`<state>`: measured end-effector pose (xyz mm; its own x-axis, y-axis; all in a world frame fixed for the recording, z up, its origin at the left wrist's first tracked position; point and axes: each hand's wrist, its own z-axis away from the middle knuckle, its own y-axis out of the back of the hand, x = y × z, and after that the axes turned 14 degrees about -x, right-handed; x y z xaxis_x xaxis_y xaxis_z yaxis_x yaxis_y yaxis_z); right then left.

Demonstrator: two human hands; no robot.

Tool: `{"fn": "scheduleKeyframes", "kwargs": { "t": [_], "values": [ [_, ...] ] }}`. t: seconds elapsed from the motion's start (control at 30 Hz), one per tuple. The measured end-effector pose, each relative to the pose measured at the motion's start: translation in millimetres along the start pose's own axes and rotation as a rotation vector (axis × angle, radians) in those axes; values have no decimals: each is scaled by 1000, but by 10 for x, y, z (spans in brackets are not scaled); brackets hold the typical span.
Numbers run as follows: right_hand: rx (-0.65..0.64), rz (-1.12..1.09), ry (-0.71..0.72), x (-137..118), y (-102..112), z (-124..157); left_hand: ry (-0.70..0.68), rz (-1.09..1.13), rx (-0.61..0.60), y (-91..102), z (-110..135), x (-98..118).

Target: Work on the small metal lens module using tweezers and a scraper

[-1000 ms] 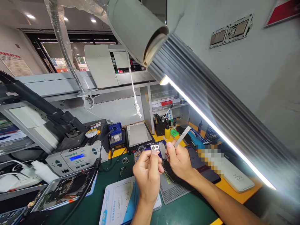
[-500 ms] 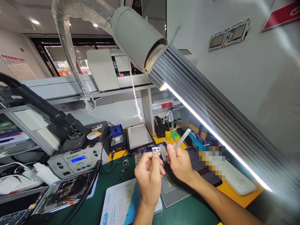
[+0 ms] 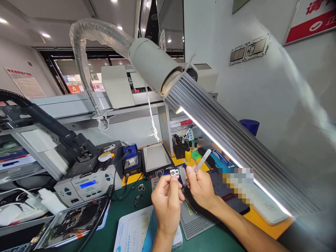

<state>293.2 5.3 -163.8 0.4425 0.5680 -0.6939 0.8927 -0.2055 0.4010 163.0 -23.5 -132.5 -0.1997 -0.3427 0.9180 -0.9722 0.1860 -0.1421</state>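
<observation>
Head cam: their L hand (image 3: 167, 200), fingers curled, pinched on small dual-lens module (image 3: 174, 173); R hand (image 3: 201, 185), just to right, clamped round flat metal tool (image 3: 203, 160) angled far right.

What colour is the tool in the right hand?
The tool is silvery grey; the head view, the only one, shows it.

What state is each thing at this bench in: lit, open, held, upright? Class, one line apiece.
Long ribbed grey metal lamp: lit
Blue rectangular station display: lit
Pale-rimmed rectangular device: open, insides exposed
Dark rectangular glass-fronted device: screen on, digits showing
Yellow cylindrical plastic bottle: upright
Small silver twin-lens module: pinched in left grip
Long flat silver metal tool: held in right grip
</observation>
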Motion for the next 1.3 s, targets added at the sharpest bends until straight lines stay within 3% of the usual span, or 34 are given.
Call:
{"fn": "scheduleKeyframes", "kwargs": {
  "t": [1.3],
  "values": [
    [-13, -13, 1, 0, -14, 2, -14, -32, 9, 5, -5, 3]
  ]
}}
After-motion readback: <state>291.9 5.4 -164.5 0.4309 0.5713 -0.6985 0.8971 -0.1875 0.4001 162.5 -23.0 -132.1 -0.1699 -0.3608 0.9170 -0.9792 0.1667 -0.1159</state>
